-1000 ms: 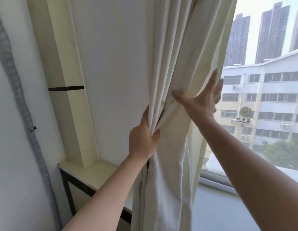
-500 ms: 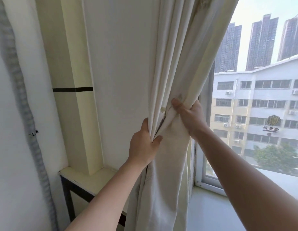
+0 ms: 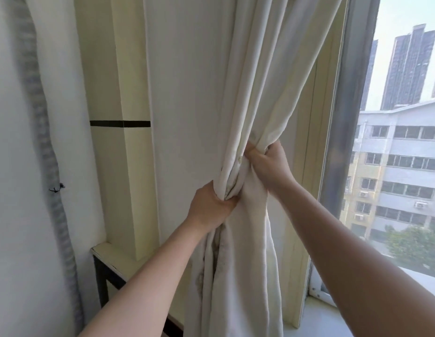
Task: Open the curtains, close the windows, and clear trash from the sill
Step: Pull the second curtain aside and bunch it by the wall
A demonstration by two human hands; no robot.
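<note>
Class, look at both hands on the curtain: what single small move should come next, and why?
Probably press the bunched curtain a little further left against the wall. Both the left hand and right hand grip its gathered folds, and the window frame beside it is already uncovered.

White wall [image 3: 192,93], cream pillar [image 3: 129,178], black-framed shelf [image 3: 107,261]; daylit apartment blocks [image 3: 401,171] outside.

Cream curtain [image 3: 255,98] bunched left of the window [image 3: 403,142]; left hand [image 3: 209,207] and right hand [image 3: 267,164] both gripping its folds; sill [image 3: 316,319] near right, perhaps bare.
</note>
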